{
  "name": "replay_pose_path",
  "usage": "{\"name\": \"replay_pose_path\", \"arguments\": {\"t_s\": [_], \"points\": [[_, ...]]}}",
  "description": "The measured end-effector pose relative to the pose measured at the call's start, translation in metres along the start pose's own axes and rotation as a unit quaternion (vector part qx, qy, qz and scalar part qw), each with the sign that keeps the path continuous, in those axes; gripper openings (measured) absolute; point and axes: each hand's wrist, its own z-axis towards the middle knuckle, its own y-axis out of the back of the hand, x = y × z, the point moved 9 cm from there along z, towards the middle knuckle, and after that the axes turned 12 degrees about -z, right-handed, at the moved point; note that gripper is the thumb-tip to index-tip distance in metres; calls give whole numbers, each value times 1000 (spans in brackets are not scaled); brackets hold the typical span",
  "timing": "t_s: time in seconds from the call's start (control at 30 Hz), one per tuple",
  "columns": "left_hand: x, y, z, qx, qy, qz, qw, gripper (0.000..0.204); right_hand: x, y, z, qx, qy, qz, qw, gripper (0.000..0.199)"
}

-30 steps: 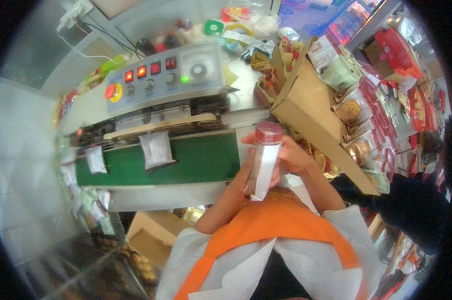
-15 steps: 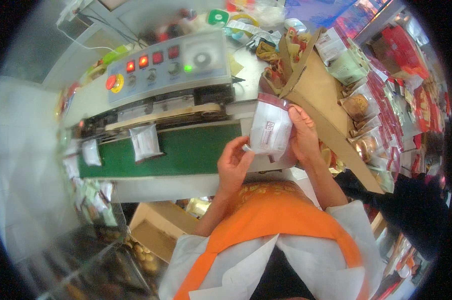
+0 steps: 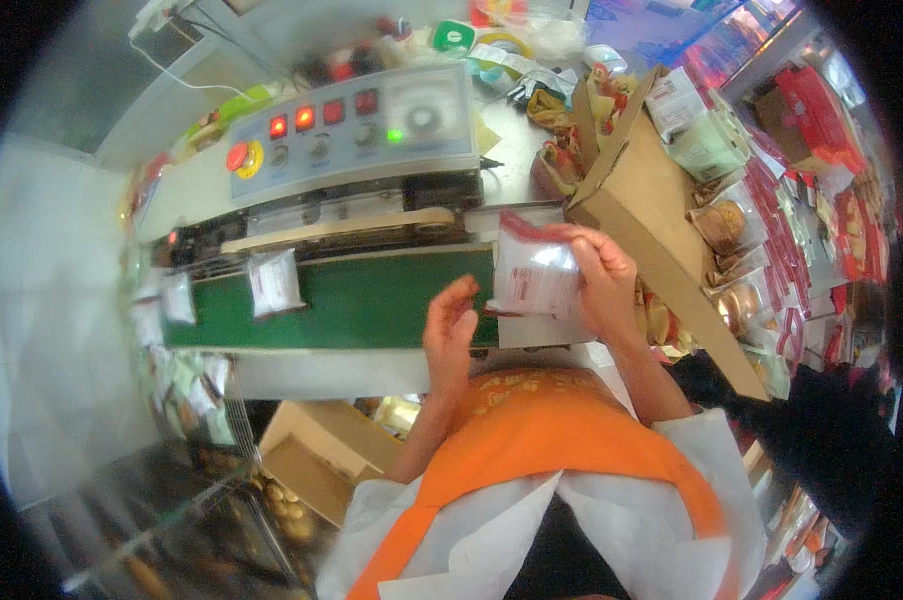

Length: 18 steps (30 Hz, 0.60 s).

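Observation:
A white plastic pouch with a dark red top edge (image 3: 533, 275) hangs from my right hand (image 3: 606, 278), whose fingers pinch its upper right corner. To the left of the pouch, my left hand (image 3: 451, 325) is raised with its fingers apart, holding nothing and not touching the pouch. Both hands are at the right end of a green conveyor belt (image 3: 391, 293) on a band sealing machine (image 3: 356, 125). Farther left on that belt stands another white pouch (image 3: 274, 283), with one more small pouch (image 3: 179, 297) beyond it.
An open cardboard box (image 3: 651, 190) with food packets stands at the right, and rows of clear bread packets (image 3: 731, 225) lie past it. Finished pouches pile in a wire basket (image 3: 196, 400) past the belt's left end. Another cardboard box (image 3: 316, 450) sits below the machine.
My left hand has let go of the pouch's lower left corner and drawn away from it. The right hand has brought the pouch slightly left, toward the belt. Pouches on the belt have shifted left.

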Motion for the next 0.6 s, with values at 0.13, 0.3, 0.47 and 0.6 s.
{"name": "replay_pose_path", "arguments": {"t_s": [0.13,0.3,0.47,0.6], "points": [[-8,-39,13,108,72,-36,991,27,9,-17,-12,77,52,37,995,17],[6,-39,13,49,105,-28,993,18,4,-20,-19,68,44,2,997,18],[-18,-42,10,1,-30,149,988,23,-8,-17,-19,12,7,51,999,18],[-20,-27,15,-21,-88,223,970,24,-23,-24,-19,30,-79,109,990,20]]}}
